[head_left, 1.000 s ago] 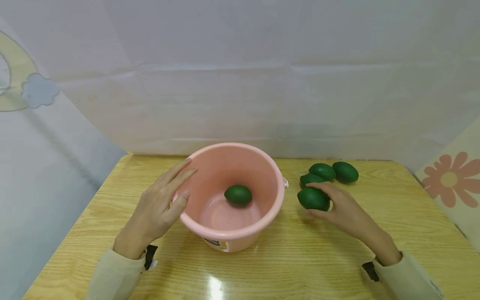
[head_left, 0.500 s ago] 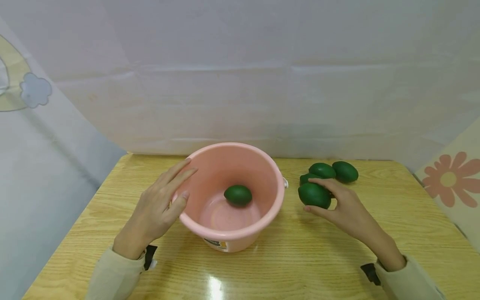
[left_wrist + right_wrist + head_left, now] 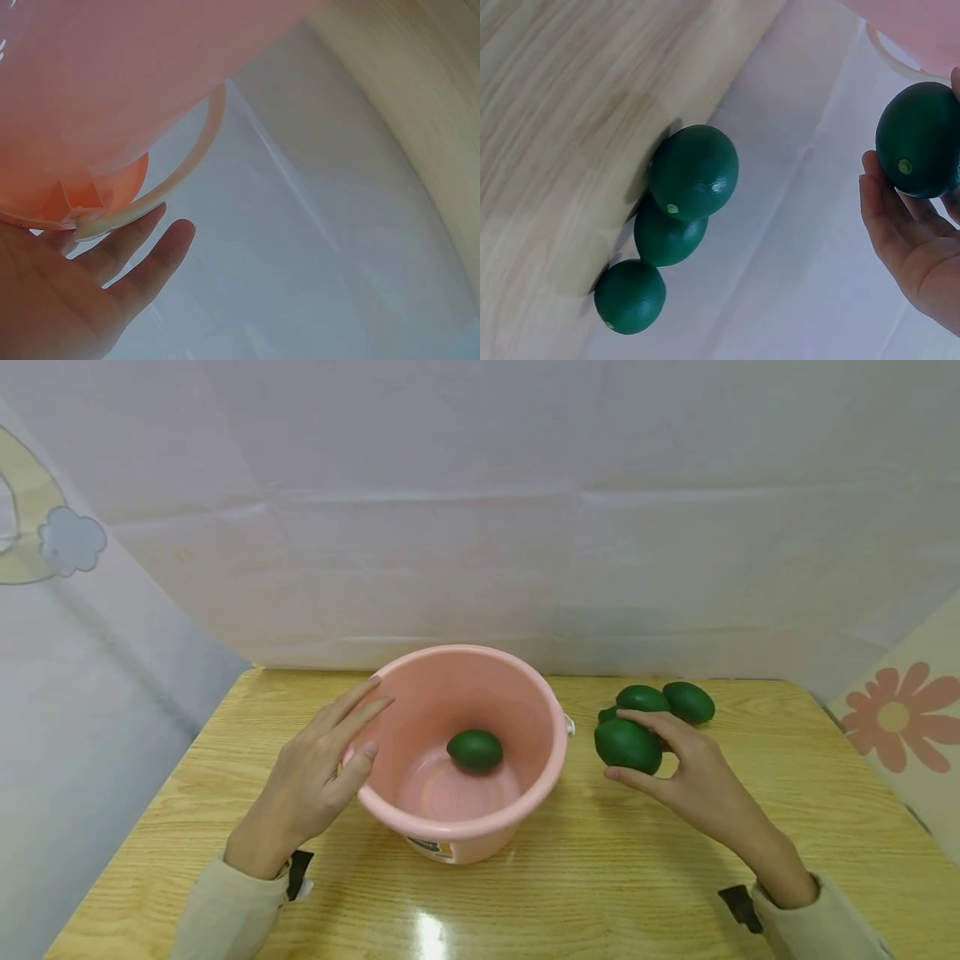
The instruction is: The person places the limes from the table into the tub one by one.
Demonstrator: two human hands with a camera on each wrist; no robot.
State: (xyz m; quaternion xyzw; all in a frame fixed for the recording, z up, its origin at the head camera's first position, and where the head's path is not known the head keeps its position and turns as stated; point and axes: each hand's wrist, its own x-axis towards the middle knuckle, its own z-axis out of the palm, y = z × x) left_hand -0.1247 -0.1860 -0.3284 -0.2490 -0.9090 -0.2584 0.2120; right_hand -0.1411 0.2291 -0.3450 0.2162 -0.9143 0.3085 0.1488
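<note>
A pink bucket (image 3: 540, 693) stands on the wooden table with one dark green lime (image 3: 476, 751) on its bottom. At its left rim is my left hand (image 3: 311, 777), fingers spread and relaxed over the edge. In the left wrist view those fingers lie beside the bucket's pale handle (image 3: 176, 174). To the right of the bucket, my right hand (image 3: 693, 772) holds another lime (image 3: 627, 746) between thumb and fingers. The right wrist view shows this lime (image 3: 919, 139) apart from the others.
Behind the held lime, three more limes lie close together: one at the right (image 3: 688, 702), a middle one (image 3: 642, 698) and a partly hidden one (image 3: 608, 714). A pale sheet (image 3: 450, 527) hangs along the table's back edge (image 3: 750, 680).
My right hand has shifted slightly, turning the held lime a little and moving it slightly higher in the head view. The left hand and the bucket stay in place.
</note>
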